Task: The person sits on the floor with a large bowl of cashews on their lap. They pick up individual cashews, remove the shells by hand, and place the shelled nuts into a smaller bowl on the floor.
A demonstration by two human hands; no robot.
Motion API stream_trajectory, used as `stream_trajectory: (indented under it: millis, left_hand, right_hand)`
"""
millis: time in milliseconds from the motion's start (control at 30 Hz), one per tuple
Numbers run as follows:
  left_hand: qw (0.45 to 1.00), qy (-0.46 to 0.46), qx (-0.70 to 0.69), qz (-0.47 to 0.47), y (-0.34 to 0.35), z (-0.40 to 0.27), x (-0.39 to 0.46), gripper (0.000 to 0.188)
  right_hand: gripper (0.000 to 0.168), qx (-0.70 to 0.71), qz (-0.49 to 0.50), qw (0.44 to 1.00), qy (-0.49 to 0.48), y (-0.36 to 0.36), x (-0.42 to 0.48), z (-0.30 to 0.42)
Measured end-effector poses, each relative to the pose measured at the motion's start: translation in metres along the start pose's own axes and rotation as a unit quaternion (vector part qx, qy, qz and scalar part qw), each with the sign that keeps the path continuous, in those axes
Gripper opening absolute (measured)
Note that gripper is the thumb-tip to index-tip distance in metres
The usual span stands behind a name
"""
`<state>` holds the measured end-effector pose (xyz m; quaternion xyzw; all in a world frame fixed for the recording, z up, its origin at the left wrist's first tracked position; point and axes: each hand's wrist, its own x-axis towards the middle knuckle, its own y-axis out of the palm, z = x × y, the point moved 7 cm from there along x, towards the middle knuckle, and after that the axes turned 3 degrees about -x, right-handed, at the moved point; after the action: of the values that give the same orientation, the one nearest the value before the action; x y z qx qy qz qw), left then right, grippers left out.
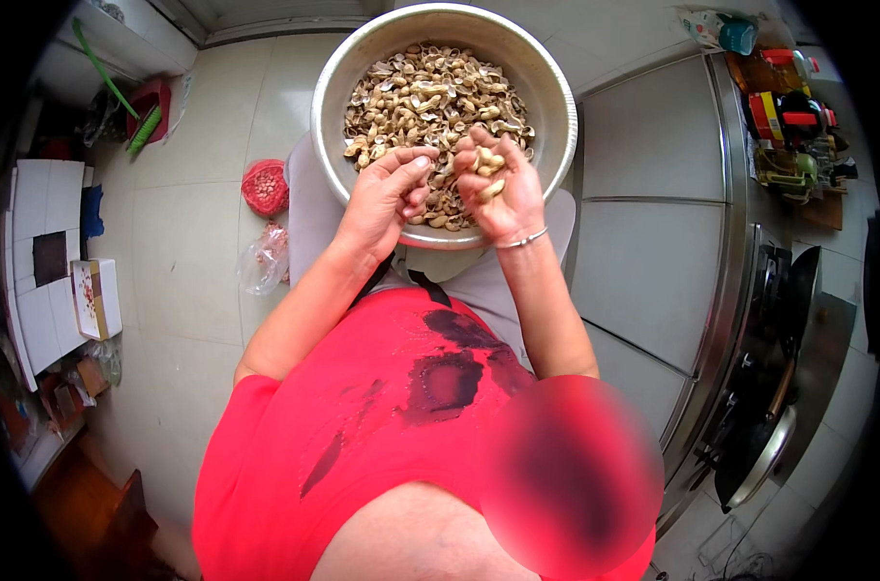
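A wide metal basin [324, 131] rests at my lap, holding a heap of peanut shells and peanuts in the shell [425, 94]. Over its near part, my right hand [509, 189] is turned palm up with its fingers curled. Several unshelled peanuts [489, 163] lie in that palm and against the fingers. My left hand [393, 185] hovers just beside it, thumb and forefinger brought close together and the other fingers bent in. Whether anything small sits between those fingertips is unclear. The hands are apart from each other.
On the floor to the left stand a red bag of shelled peanuts [267, 186] and a clear plastic bag [262, 263]. Kitchen cabinets [650, 138] run along the right, with a wok [801, 290] on the stove. A green broom [144, 131] leans at the far left.
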<state>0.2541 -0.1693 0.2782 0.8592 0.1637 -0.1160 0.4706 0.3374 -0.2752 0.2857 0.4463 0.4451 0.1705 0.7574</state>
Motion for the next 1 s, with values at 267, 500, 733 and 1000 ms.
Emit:
stream_trajectory:
  millis: [267,500,733,1000]
  left_hand:
    - [0.987,0.041,0.154,0.011,0.015,-0.007,-0.002,0.021]
    - [0.985,0.026,0.168,0.026,0.014,-0.011,0.000,0.022]
    - [0.975,0.072,0.207,0.043,0.024,-0.015,-0.004,0.020]
    - [0.995,-0.030,0.085,0.038,0.001,-0.002,0.005,0.018]
  right_hand:
    - [0.026,-0.225,0.096,0.968,-0.057,0.015,-0.019,-0.012]
    - [0.035,-0.484,0.091,0.855,-0.165,0.026,-0.029,-0.005]
    - [0.048,-0.724,0.043,0.597,-0.343,0.041,-0.040,-0.002]
    - [0.030,-0.707,0.041,0.623,-0.333,0.042,-0.043,-0.004]
